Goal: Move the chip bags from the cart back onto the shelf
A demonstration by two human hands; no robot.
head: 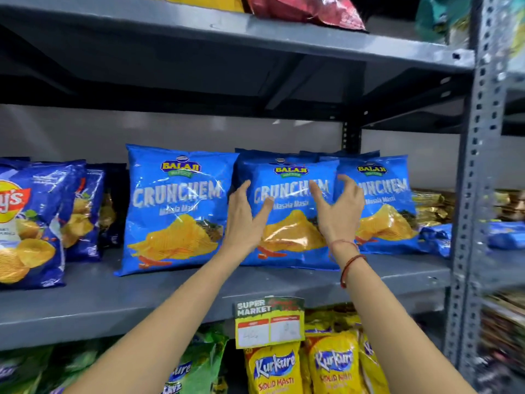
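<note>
Three blue Crunchem chip bags stand upright on the grey shelf (119, 302): a left bag (176, 209), a middle bag (289, 223) and a right bag (383, 209). My left hand (244, 220) lies against the middle bag's left edge, fingers spread. My right hand (338, 209) is at that bag's right edge, fingers apart and curled, partly in front of the right bag. Neither hand closes around the bag. More blue bags stand behind the middle and right ones. The cart is out of view.
Dark blue Lay's bags (31, 223) stand at the shelf's left. A perforated metal upright (477, 166) bounds the shelf on the right. A price tag (270, 322) hangs from the shelf edge. Yellow Kurkure bags (332, 365) fill the shelf below. Another shelf board (255, 32) is overhead.
</note>
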